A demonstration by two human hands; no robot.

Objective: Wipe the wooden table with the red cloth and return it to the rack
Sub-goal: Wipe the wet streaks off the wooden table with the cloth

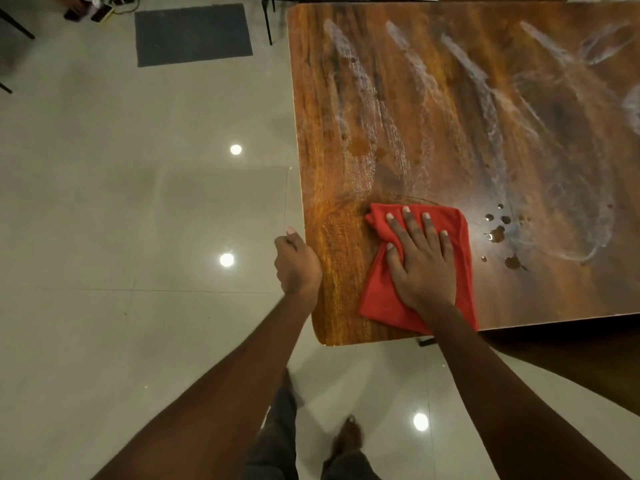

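Streaked wet wooden desk (450,116) over glossy tiled floor (138,202), folded red cloth (384,296) near desk's corner, long axis toward the person, right hand (420,261) flat, fingers spread on cloth, left hand (298,265) curled closed at desk's edge

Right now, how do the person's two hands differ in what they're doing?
The right hand lies flat with fingers spread, pressing the red cloth onto the wooden table; the left hand is loosely curled and holds no cloth. The right hand is over the tabletop, the left at the table's left edge. Both are bare.
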